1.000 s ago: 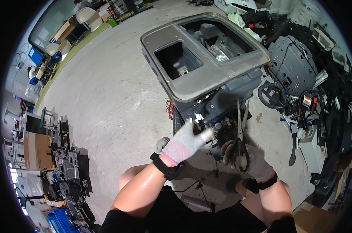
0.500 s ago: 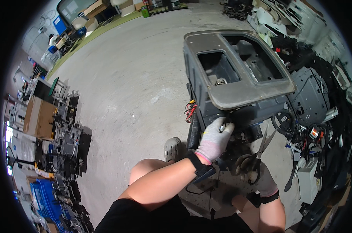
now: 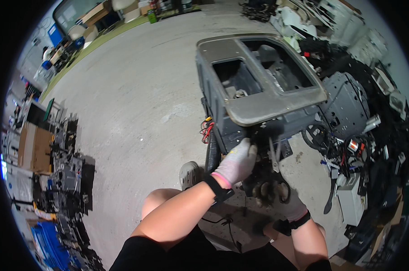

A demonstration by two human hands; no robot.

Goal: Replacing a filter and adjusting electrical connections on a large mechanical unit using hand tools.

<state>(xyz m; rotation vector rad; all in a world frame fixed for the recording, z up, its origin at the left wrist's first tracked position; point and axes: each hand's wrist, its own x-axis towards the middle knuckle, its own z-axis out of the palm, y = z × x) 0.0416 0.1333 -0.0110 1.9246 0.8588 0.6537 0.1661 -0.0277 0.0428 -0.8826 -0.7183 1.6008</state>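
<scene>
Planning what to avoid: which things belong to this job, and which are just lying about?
In use:
scissors, in the right hand
grey housing, left hand at its near side

Lying about, apparently:
blue crate
cardboard box
grey panel

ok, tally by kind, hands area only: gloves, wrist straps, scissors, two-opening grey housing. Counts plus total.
Gloves: 2 (left glove, right glove)
Black wrist straps: 2 (left strap, right strap)
Scissors: 1 pair, held in the right glove
Grey housing: 1
Total: 6
</scene>
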